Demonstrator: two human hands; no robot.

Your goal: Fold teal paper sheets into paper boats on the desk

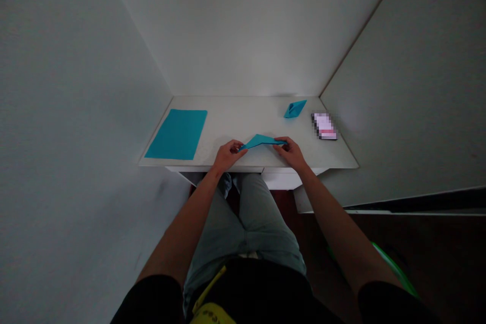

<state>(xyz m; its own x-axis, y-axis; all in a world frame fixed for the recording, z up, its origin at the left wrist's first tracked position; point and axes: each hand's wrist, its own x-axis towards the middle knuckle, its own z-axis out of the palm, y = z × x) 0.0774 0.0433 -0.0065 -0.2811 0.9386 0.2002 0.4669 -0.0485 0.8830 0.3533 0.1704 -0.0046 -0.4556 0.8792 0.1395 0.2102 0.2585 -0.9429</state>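
Observation:
A long, narrow piece of folded blue paper (258,139) with a raised peak at its middle is stretched between my two hands, just above the front part of the white table. My left hand (228,154) pinches its left end between thumb and fingers. At the opposite end, my right hand (290,152) grips the paper, thumb below and fingers on top. Behind my right hand lies a finished-looking blue folded paper boat (295,109).
Flat blue paper (177,134) lies at the left of the white table (243,111). A phone (324,126) with a lit, blurred screen rests near the right edge. Walls (243,25) enclose the table at the back and both sides. A drawer front (281,179) sits below the tabletop.

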